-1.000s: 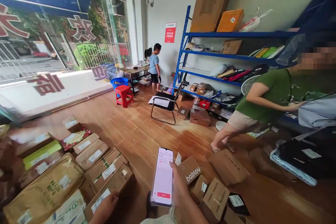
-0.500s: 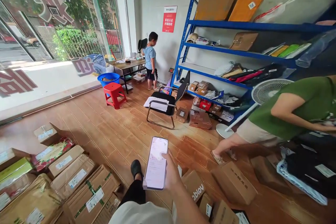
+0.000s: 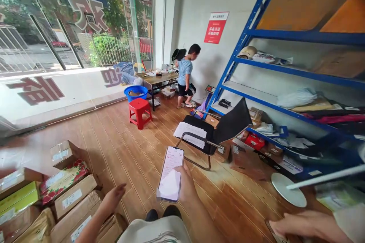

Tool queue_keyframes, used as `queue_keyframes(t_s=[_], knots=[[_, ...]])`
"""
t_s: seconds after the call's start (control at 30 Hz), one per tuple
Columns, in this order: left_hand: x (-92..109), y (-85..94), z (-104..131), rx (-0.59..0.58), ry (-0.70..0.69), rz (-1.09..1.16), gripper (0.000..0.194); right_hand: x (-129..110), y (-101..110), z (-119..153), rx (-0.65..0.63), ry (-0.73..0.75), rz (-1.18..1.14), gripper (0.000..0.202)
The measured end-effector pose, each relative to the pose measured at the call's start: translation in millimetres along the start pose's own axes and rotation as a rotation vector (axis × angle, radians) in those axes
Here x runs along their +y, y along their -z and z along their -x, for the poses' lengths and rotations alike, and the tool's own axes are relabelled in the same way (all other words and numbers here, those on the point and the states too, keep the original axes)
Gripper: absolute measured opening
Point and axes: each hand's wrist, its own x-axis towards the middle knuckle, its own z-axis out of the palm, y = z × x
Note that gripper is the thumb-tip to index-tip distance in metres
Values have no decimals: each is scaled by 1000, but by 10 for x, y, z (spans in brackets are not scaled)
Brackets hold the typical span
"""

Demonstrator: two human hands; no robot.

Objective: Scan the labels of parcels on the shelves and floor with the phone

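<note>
In my right hand (image 3: 187, 186) is a smartphone (image 3: 170, 172) with a lit, mostly white screen showing lines of text. The thumb rests on the screen's right side. My left hand (image 3: 114, 196) hangs over the floor to the left of the phone, fingers loosely extended, with nothing in it. Close to that arm lie taped cardboard boxes, among them a brown box with a white label (image 3: 74, 197) and a red-and-green patterned box (image 3: 65, 180).
A black chair (image 3: 232, 125) holding papers stands ahead, beside blue shelving (image 3: 285, 68) full of parcels. A red stool (image 3: 140, 113), a blue tub (image 3: 135, 93) and a desk (image 3: 162, 78) with a person (image 3: 186, 74) are further off. A co-worker's leg (image 3: 305, 224) shows at lower right.
The view has moved forward and turned right, so the chair looks closer. My left hand has come into view. The phone stays in my right hand. The co-worker is mostly out of frame.
</note>
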Motion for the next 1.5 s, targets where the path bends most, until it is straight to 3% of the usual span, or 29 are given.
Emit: queue_keyframes(t_s=[0.13,0.23,0.33,0.5,0.7,0.83,1.0,1.23,1.33,1.5], knots=[[811,245,-405,-80,-228,326,55,3,-279,-460,-27,-131,47,26],[1442,479,-534,-180,-252,596,66,-15,-496,-788,-151,-311,39,23],[1877,743,-783,-170,-184,722,73,-30,-733,-1148,-313,-427,-40,27],[2171,1206,-1511,-61,-59,860,63,-39,-1188,-1913,-450,-539,-68,42],[2330,1760,-2330,113,20,944,45,10,-1840,-2939,-520,-498,16,50],[2249,2067,-2751,260,55,986,47,71,-2339,-3422,-565,-555,97,52],[1851,2485,-3137,412,71,1040,49,333,-3024,-3819,-616,-711,208,59],[1096,3356,-3561,539,115,1132,48,1237,-3918,-4276,-674,-880,229,53],[800,3772,-3707,580,143,1139,48,1607,-4342,-4381,-657,-867,165,48],[371,4336,-3885,623,158,1126,55,1968,-4976,-4448,-741,-864,285,55]])
